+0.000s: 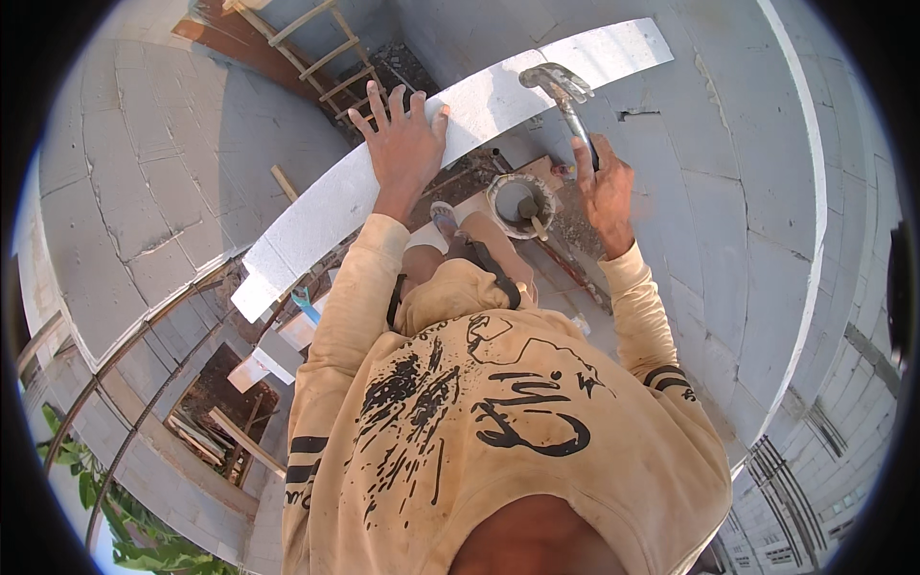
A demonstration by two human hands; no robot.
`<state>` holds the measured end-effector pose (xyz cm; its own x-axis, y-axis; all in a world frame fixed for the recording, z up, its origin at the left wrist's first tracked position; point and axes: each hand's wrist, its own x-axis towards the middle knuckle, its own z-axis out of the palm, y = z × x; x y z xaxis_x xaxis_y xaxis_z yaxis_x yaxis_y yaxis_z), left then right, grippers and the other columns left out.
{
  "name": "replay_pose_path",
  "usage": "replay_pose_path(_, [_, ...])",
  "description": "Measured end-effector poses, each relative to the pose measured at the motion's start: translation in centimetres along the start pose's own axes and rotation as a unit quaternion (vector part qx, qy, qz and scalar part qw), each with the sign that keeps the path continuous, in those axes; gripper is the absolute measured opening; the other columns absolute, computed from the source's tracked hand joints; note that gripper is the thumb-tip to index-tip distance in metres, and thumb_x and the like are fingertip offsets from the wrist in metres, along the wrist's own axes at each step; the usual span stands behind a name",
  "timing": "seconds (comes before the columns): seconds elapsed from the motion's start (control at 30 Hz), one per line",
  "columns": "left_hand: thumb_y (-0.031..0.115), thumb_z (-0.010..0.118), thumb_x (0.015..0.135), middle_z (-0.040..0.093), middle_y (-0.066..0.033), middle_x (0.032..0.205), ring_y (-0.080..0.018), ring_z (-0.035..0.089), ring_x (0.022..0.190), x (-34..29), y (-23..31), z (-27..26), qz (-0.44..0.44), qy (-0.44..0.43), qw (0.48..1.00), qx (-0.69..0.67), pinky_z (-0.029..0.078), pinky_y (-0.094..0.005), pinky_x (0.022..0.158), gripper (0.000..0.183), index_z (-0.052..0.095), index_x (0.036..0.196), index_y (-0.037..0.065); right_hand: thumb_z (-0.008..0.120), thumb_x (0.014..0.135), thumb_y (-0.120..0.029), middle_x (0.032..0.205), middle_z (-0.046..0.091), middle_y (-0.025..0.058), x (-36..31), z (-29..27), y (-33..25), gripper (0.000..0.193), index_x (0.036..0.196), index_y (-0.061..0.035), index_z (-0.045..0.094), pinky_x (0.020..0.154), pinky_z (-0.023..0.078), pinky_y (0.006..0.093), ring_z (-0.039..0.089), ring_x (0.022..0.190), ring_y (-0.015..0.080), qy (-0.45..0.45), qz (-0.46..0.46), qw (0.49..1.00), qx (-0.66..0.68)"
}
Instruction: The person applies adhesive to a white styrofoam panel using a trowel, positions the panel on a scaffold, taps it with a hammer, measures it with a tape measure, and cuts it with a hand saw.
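Observation:
A long, pale strip of masonry, looking like the top of a light block wall, arcs across the view in front of me. My left hand lies on it with fingers spread and holds nothing. In my right hand is a claw hammer, gripped by its dark handle. The hammer's metal head is raised over the strip's right part; whether it touches the surface I cannot tell. Below, between the strip and my right forearm, stands a bucket with grey contents and a trowel in it.
A wooden ladder leans beyond the strip. Grey block walls rise on the left and right. Bent steel bars run at the lower left, near green leaves. Lumber lies in a wall opening.

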<state>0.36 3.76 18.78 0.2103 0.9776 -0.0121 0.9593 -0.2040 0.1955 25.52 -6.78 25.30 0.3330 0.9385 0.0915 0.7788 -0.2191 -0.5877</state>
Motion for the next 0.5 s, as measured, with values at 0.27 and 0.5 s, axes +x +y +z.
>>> replay_pose_path(0.27, [0.051, 0.042, 0.107, 0.041, -0.0154, 0.16, -0.0401, 0.01, 0.159, -0.1, 0.4, -0.3, -0.011, -0.012, 1.0, -0.002, 0.005, -0.0702, 0.124, 0.057, 0.054, 0.147, 0.012, 0.064, 0.101, -0.039, 0.065, 0.061, 0.0238, 0.7, 0.6, 0.8, 0.038, 0.099, -0.002, 0.067, 0.059, 0.049, 0.0494, 0.064, 0.064, 0.0449, -0.065, 0.044, 0.997, 0.001])
replay_pose_path(0.5, [0.05, 0.046, 0.107, 0.037, -0.0137, 0.161, -0.0388, 0.007, 0.159, -0.8, -0.9, 0.0, -0.004, 0.076, 0.995, -0.071, 0.006, -0.0698, 0.124, 0.057, 0.049, 0.149, 0.012, 0.067, 0.102, -0.043, 0.062, 0.055, 0.0041, -2.6, 0.9, 1.5, 0.043, 0.092, -0.0007, 0.064, 0.053, 0.042, 0.0311, 0.043, 0.053, 0.0111, -0.009, 0.185, 0.933, 0.309])
